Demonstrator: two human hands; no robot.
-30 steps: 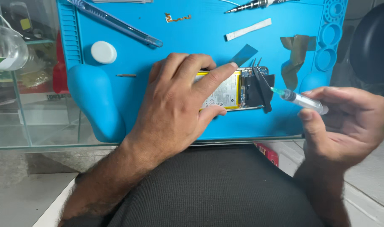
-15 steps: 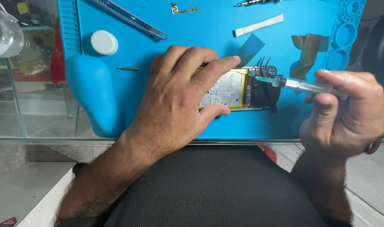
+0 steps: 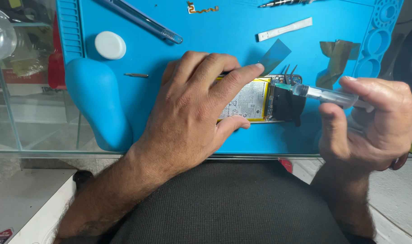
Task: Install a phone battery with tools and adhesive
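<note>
Near the mat's (image 3: 206, 40) front edge, left hand (image 3: 192, 113) pins phone (image 3: 260, 99), right hand (image 3: 373, 126) holds syringe (image 3: 323, 95).

Left hand (image 3: 194, 106) flat, right hand (image 3: 373, 122) clenched

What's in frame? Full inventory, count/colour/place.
work mat: 1, blue, on the glass table, raised grip at its left
opened phone: 1, pale battery with yellow edge, black part at its right end, mat centre
syringe: 1, clear, tip over the phone's black part
cap: 1, white, round, mat upper left
pen-like tool: 1, blue, mat top
strip: 1, white, mat upper right
film piece: 1, bluish, above the phone
tape scraps: 1 clump, olive, mat right
small bit: 1, metal, left of the phone
flex cable: 1, orange, mat top edge
left hand: pressing flat on the phone
right hand: holding the syringe
</note>
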